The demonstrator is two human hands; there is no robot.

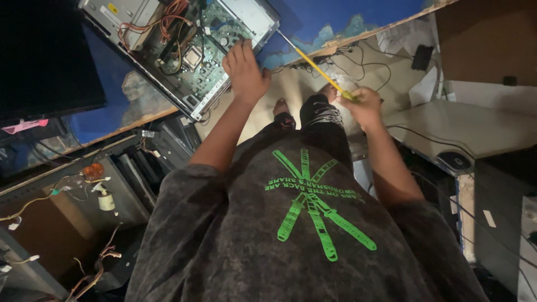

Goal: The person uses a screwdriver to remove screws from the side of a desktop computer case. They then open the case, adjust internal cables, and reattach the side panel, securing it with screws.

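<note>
A small computer repair workshop is being shown, probably a cramped back room, though the dim light is leaving much unclear. An opened computer case (184, 45) with its bare circuit board and bundled wires is being kept on a blue-topped workbench (313, 22). Loose cables (358, 61) are being left trailing over the floor, a dark monitor (45, 56) is being stored alongside, and metal panels (140, 173) are being stacked under the bench.
</note>
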